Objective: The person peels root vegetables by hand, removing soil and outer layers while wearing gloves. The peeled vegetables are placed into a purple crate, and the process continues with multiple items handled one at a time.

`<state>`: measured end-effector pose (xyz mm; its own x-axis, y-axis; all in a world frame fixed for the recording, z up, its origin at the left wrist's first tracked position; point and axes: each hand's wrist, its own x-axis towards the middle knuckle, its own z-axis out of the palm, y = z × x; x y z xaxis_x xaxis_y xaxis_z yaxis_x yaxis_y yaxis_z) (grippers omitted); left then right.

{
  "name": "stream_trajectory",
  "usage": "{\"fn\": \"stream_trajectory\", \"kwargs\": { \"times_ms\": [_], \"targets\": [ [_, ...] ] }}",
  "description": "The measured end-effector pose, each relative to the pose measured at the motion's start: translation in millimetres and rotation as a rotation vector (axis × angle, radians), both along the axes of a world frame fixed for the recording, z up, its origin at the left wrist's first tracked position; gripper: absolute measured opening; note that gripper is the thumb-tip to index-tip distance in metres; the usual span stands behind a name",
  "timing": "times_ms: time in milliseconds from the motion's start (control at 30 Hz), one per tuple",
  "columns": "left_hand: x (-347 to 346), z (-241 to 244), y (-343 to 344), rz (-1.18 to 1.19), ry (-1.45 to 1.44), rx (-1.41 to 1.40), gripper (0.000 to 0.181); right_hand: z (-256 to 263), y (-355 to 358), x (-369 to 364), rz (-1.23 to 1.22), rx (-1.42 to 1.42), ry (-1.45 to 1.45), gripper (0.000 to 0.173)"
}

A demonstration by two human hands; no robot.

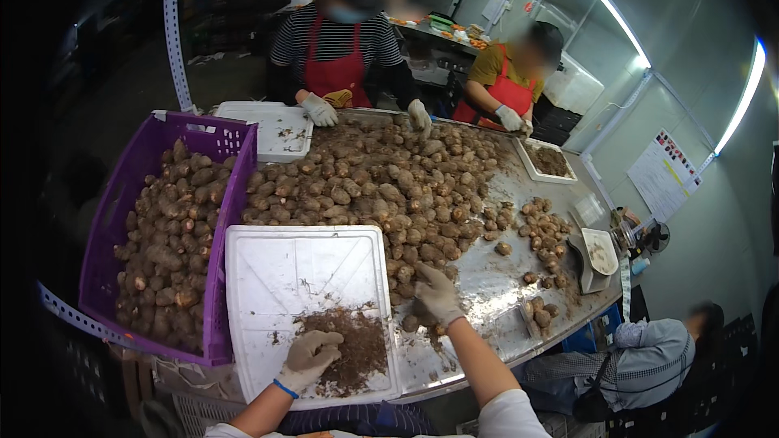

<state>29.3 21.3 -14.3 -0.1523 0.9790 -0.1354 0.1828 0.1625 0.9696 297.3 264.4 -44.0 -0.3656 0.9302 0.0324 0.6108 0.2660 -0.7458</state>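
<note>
In a light knitted glove with a blue cuff band, my left hand (311, 356) is over the white foam lid (304, 255), beside brown soil and root scraps (353, 347). Its fingers are curled with a gap from the thumb, and nothing shows between them. My right hand (438, 295), gloved too, reaches to the near edge of a large heap of small taro corms (389, 188). Its fingers point into the heap; a dark corm lies under the palm, and whether it is gripped is unclear.
A purple plastic crate (222, 237) full of corms stands at the left. Two people in red aprons work across the metal table (487, 280); another person is at the lower right. A scale (599, 252), a clear box of corms (529, 319) and foam trays (544, 179) sit around the heap.
</note>
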Motion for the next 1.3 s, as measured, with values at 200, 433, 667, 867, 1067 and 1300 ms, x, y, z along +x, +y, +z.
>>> {"fn": "stream_trajectory", "kwargs": {
  "times_ms": [200,433,667,867,1067,1300],
  "targets": [
    [2,2,-2,-0.005,0.053,-0.01,0.031,-15,24,-70,0.139,0.21,-0.671,0.051],
    [-3,1,-15,0.054,-0.057,-0.082,0.032,21,11,-48,-0.228,0.143,-0.205,0.051],
    [16,9,13,-0.032,-0.714,-0.215,0.068,29,-88,-55,0.206,-0.673,0.919,0.073],
    [14,-29,18,0.03,-1.287,-0.095,0.065,48,-149,-82,0.245,-0.163,0.305,0.071],
    [-4,-1,-4,0.054,-0.43,0.003,0.06,84,-171,-104,0.433,-0.007,0.007,0.065],
    [-14,-24,-16,-0.089,-0.263,0.231,0.061,63,-190,-115,0.295,-0.156,0.305,0.057]
  ]
}}
